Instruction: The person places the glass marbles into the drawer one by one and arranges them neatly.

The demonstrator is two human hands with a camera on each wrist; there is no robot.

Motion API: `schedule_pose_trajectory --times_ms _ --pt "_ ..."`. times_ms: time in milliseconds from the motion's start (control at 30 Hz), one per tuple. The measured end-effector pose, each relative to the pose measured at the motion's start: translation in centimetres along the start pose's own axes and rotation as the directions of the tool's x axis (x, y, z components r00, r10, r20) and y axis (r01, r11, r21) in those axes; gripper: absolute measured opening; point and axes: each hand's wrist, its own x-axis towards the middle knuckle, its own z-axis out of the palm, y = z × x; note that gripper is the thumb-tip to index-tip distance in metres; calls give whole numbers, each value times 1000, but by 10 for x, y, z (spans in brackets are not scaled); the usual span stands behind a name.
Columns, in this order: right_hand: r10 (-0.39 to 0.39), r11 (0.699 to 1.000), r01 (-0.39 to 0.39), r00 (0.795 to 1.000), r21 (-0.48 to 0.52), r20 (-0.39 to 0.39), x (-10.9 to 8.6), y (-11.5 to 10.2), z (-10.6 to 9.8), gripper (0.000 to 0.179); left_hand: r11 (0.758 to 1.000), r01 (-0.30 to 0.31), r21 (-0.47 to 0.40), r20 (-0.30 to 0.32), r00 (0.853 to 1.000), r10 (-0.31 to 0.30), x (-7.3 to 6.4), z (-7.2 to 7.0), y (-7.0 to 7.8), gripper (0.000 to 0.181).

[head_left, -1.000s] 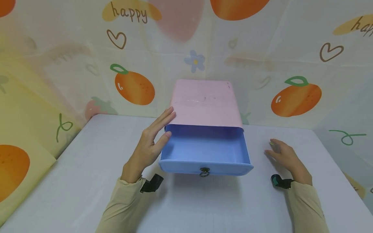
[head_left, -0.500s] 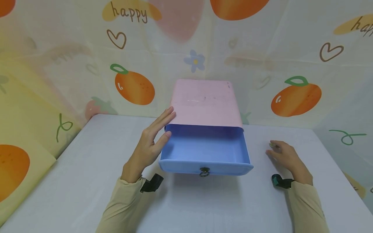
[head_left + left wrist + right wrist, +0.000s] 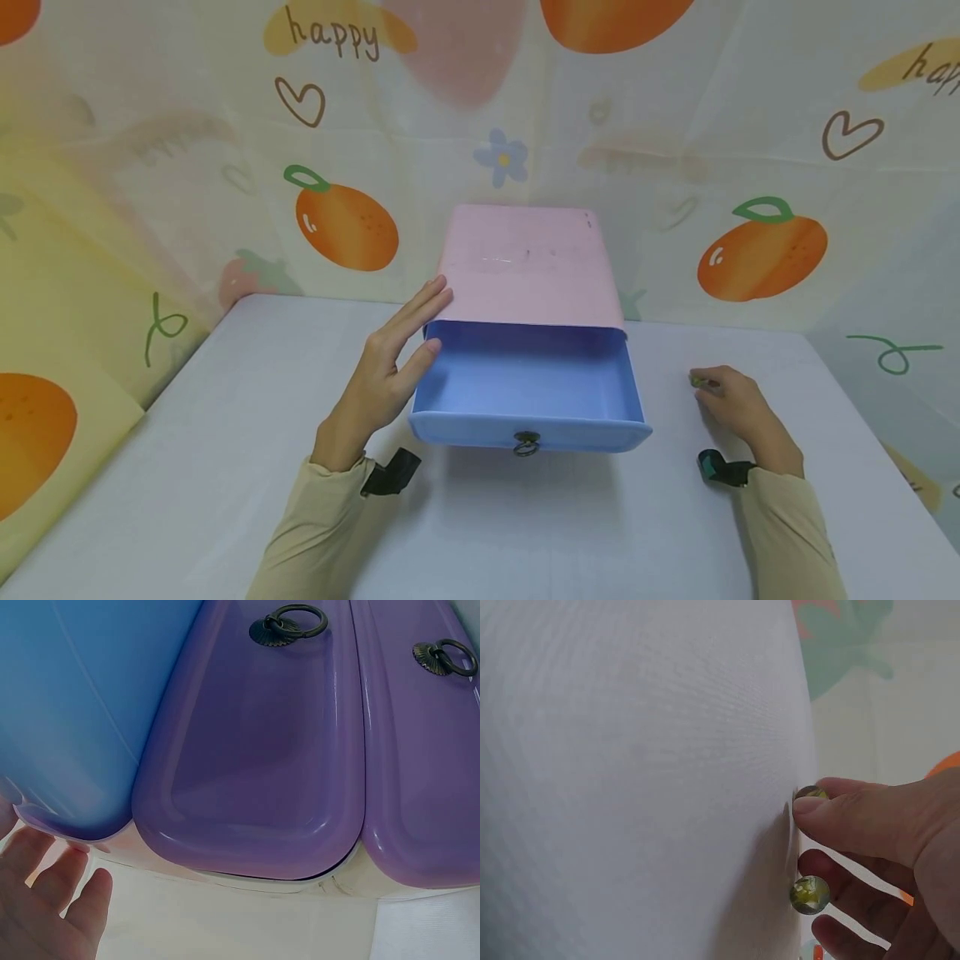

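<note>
A small drawer cabinet with a pink top (image 3: 532, 275) stands mid-table, its blue top drawer (image 3: 480, 429) pulled out. My left hand (image 3: 375, 383) rests with extended fingers against the cabinet's left side near the front edge. To the right of the cabinet, low over the table, my right hand (image 3: 738, 404) pinches a glass marble (image 3: 811, 793) between thumb and index finger. A second clear marble with yellow-green inside (image 3: 810, 895) lies by the lower fingers of that hand in the right wrist view. No contents show in the visible part of the drawer.
Below the blue drawer, two purple drawers (image 3: 255, 742) with ring pulls are closed. The blue drawer's ring pull (image 3: 527, 446) hangs at its front. A white cloth covers the table (image 3: 540, 542). A fruit-print curtain (image 3: 645, 167) hangs right behind the cabinet.
My right hand's thumb and index finger have closed together on a marble, and the fingertips have drawn slightly toward me. The left hand and drawer have stayed put.
</note>
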Motion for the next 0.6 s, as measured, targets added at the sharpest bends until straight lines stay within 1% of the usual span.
schedule_pose_trajectory --times_ms 300,467,600 --pt "-1 1000 1 1000 3 -26 1 0 3 28 1000 5 1 -2 1000 -5 0 0 0 51" --pt "-11 1000 11 1000 3 -26 0 -3 2 26 1000 5 1 0 1000 -5 0 0 0 52" --pt "-2 1000 3 1000 10 -23 -1 -5 1 28 1000 0 2 0 1000 0 0 0 0 52"
